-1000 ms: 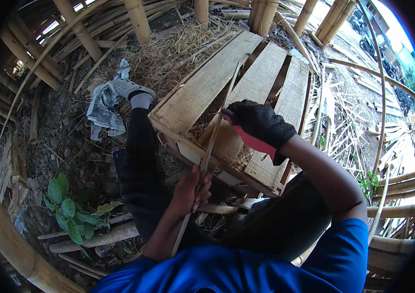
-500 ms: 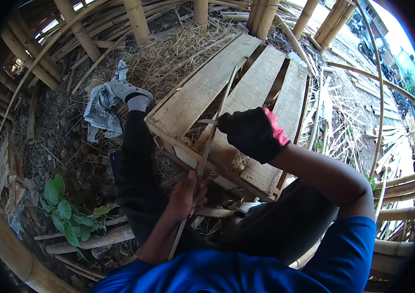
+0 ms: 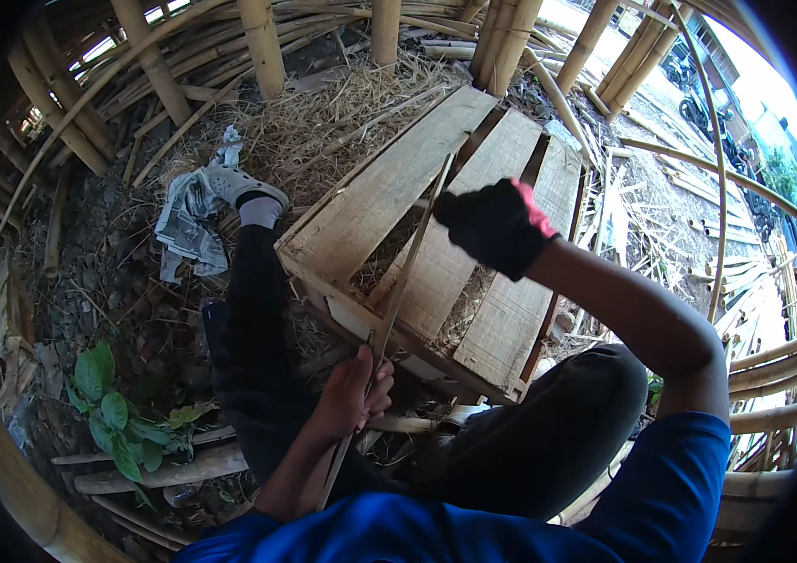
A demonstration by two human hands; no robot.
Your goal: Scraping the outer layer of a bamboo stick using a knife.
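Your left hand (image 3: 353,392) sits low in the middle of the view, bare, forearm coming up from the bottom edge. Its grip is wrapped shut around the lower part of a thin bamboo strip (image 3: 405,272), fingers curled over it, thumb side facing the pallet.

Your right hand (image 3: 495,225) is in a black glove with a bit of red at the cuff, arm stretched out and up from the right, elbow bent over your knee. The gloved grip is bunched up right at the upper stretch of the strip, but you can't really tell if it's clamped on the strip itself, since the glove hides the fingers.

The strip runs long and skinny on a steep diagonal: bottom end down by your left forearm, top end pointing up and slightly right, toward the far side of the wooden pallet (image 3: 380,192). It crosses over the near edge of the pallet, in front of the slats.

The pallet lies flat on straw and dirt. Your left leg is stretched out beside it, grey shoe (image 3: 234,183) resting on a crumpled cloth (image 3: 184,223). Bamboo poles (image 3: 262,42) stand around the back, and a leafy green plant (image 3: 107,413) sits lower left.
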